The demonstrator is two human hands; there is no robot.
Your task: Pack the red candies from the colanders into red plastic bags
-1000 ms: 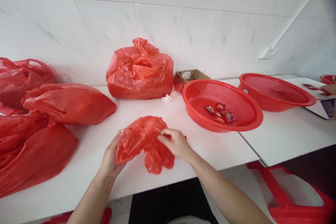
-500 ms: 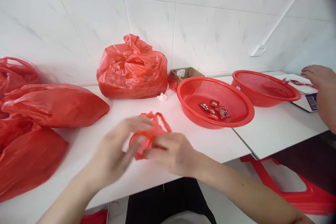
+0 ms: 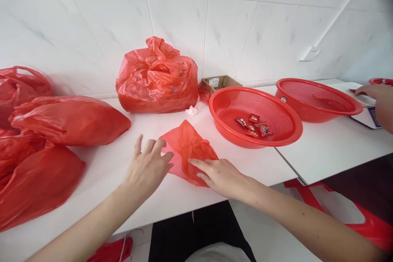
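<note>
A thin red plastic bag (image 3: pixel 190 143) lies spread on the white table in front of me, partly folded and creased. My left hand (image 3: pixel 149 166) is at its left edge, fingers apart and bent, with nothing gripped in them. Across the bag's right part rests my right hand (image 3: pixel 219 174), its fingers stretched out on the plastic. Beyond the bag to the right stands a red mesh basket (image 3: pixel 227 131) with several small wrapped candies (image 3: pixel 253 125) at its bottom.
Filled red plastic bags (image 3: pixel 70 120) crowd the left side, and a large one (image 3: pixel 158 77) sits by the wall. A small cardboard box (image 3: pixel 221 82) stands behind the basket. Further right are a second red basket (image 3: pixel 319 108), a white scale (image 3: pixel 365 112) and another person's hand (image 3: pixel 380 98).
The red bag was bunched between both hands and now lies spread out. My left hand has come off it to the left with fingers apart. The other person's hand has shifted over the scale.
</note>
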